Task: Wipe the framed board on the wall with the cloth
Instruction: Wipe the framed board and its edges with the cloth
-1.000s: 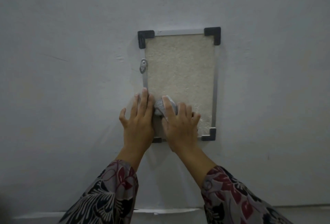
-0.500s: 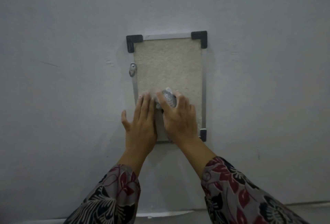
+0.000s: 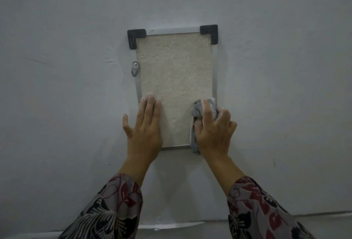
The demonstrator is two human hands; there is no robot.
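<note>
Board hangs on a grey wall – tall rectangle, beige speckled face, thin silver frame, black plastic caps on the two top corners. Small metal hanger sits on the left frame edge, about a third down. Left hand lies flat and open, fingers together, over the lower left edge of the board, thumb splayed onto the wall. Right hand is clamped on a bunched grey cloth, pressing it against the lower right part of the board; a tail of cloth droops past the bottom frame. The hands are apart, a strip of board bare between them. Both bottom corners are hidden – left under the palm, right under hand and cloth. Most of the cloth is covered by fingers. Floral sleeves are cut off at the bottom edge.
</note>
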